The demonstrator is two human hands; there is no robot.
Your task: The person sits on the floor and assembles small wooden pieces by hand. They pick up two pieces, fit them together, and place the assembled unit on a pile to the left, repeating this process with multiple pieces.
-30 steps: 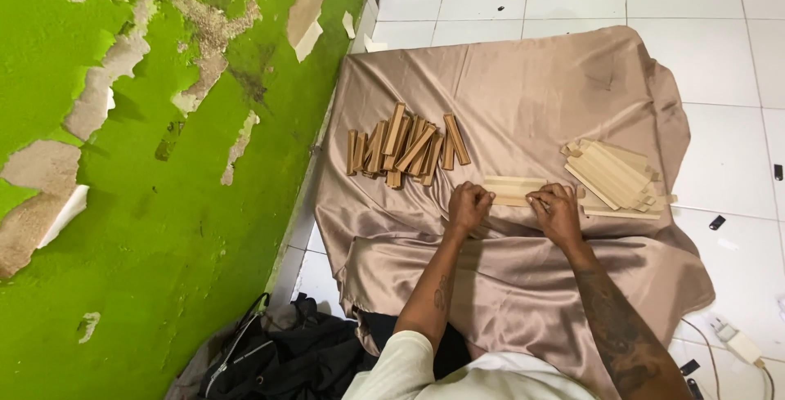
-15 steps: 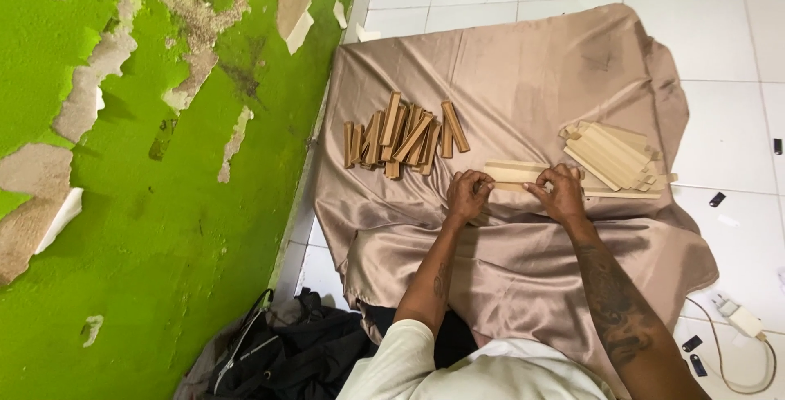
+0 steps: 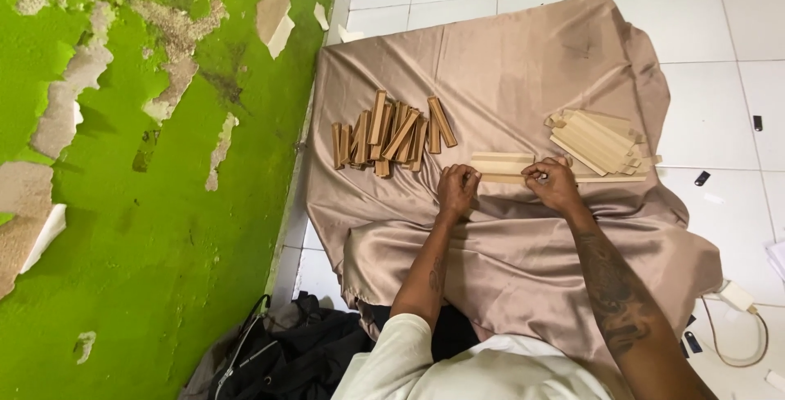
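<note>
A tan satin cloth [image 3: 507, 65] covers the white tiled floor. On it, my left hand [image 3: 456, 188] and my right hand [image 3: 553, 182] are both closed on the near edge of pale flat wooden strips [image 3: 500, 167] laid side by side. To the left lies a heap of darker brown wooden sticks [image 3: 391, 133]. A stack of pale wooden strips [image 3: 599, 140] sits to the right, just beyond my right hand.
A green wall with peeling paint [image 3: 139, 163] runs along the left. A black bag [image 3: 278, 355] lies at the bottom by the wall. A white charger with cable [image 3: 738, 298] and small dark bits lie on the tiles at right.
The view has shifted slightly. Both hands stay on the pale strips, with small finger movements only.
</note>
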